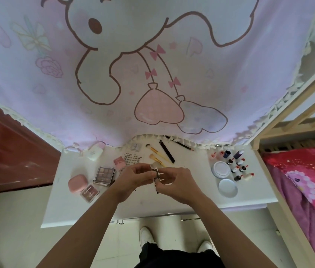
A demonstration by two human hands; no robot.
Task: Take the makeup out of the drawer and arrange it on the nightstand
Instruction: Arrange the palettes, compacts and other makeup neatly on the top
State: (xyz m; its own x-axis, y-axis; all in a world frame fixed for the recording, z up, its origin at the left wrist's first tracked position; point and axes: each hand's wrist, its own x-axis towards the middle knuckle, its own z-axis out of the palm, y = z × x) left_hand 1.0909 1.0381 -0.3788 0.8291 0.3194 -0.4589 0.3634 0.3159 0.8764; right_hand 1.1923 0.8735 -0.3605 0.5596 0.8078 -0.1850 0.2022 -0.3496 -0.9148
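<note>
Both hands meet above the middle of the white table (253,190), sharing one small silvery tube (155,171), probably a lipstick. The left hand (135,177) has its grip pinched around the tube's upper end, and the right hand (174,182) has its grip pinched lower down. Neither hand holds anything else. The tube is in the air, above the table and not yet set down.

Much of the makeup already lies out. A pink case (77,183) and an eyeshadow palette (105,174) sit to the left. The brushes (157,151) lie just beyond the hands, and a cluster of small bottles (238,165) stands upright to the right.

The tube looks smooth and is held only by fingertips. If the hands pull against each other, the cap may come off and one half could drop onto the palette or roll off the front edge. Setting it down among the brushes could nudge them out of line. Taking it towards the bottles risks a knuckle tipping one, and they stand close enough that others might follow
</note>
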